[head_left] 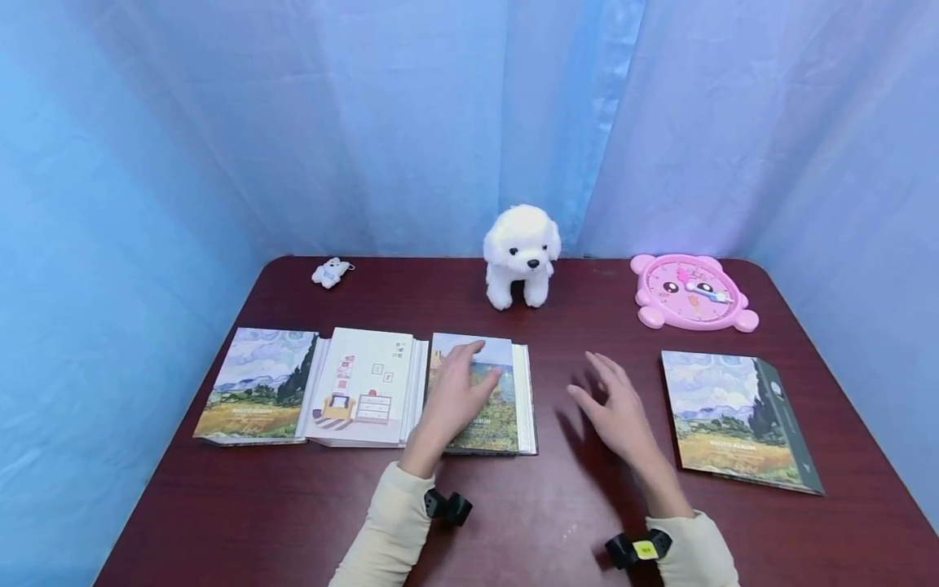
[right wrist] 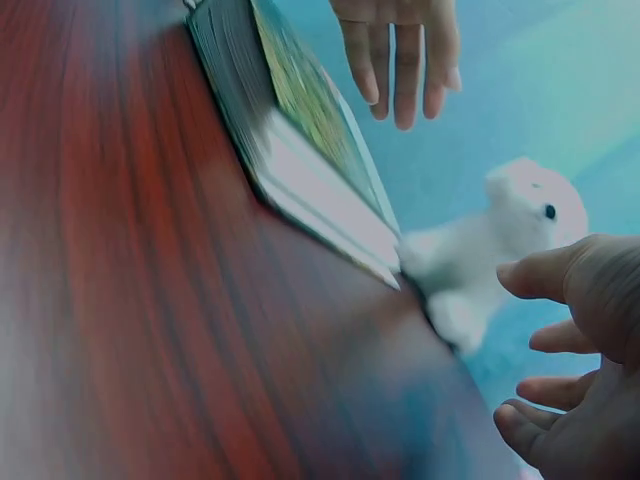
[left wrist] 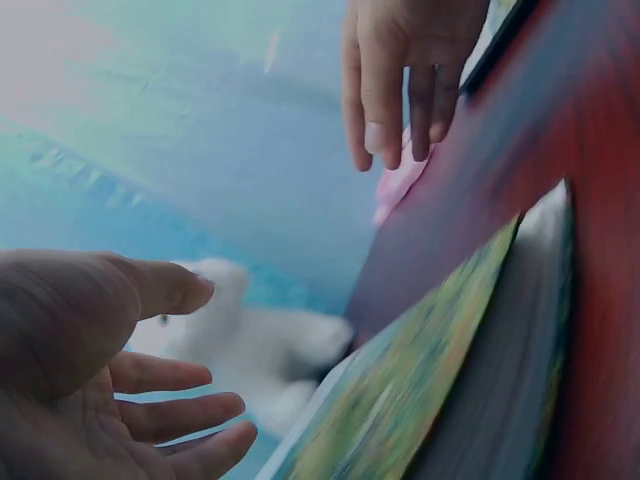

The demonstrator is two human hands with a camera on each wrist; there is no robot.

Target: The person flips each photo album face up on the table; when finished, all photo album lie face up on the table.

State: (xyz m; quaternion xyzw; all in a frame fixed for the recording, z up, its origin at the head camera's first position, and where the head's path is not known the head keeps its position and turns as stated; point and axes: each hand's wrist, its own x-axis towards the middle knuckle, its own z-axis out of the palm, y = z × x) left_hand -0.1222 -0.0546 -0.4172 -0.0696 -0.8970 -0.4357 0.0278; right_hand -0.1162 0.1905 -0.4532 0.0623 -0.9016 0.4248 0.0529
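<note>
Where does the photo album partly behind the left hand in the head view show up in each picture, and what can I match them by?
Head: photo album just below centre, partly covered by the left hand.
Left wrist: photo album at lower right.
Right wrist: photo album at the top, left of centre.
Shared landmark: white toy dog.
</note>
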